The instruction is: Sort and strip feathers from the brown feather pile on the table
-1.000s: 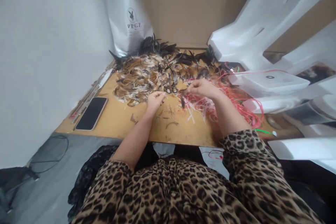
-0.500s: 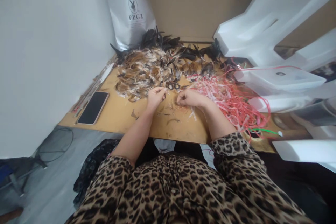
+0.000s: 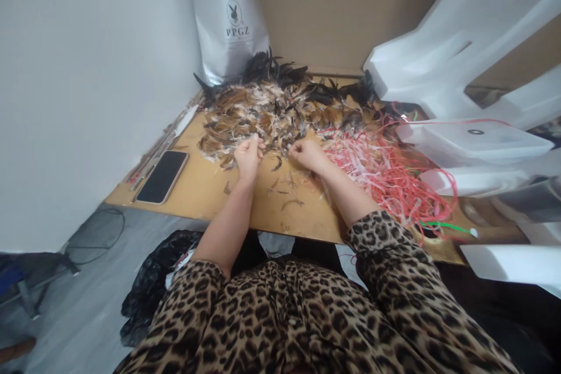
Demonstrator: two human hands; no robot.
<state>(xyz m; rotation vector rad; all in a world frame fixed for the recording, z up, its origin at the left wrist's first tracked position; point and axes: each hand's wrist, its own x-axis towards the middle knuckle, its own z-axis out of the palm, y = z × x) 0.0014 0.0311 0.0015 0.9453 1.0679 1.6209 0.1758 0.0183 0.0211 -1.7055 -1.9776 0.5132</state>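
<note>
Head view: a picking-over step, I judge. Left hand [image 3: 248, 155] and right hand [image 3: 307, 153], each grip curled closed, work the near edge of the brown, white and black feather heap [image 3: 263, 111] on the wooden tabletop [image 3: 197, 190]. What they pinch is unclear. Freeing one quill calls for fingertip care.
</note>
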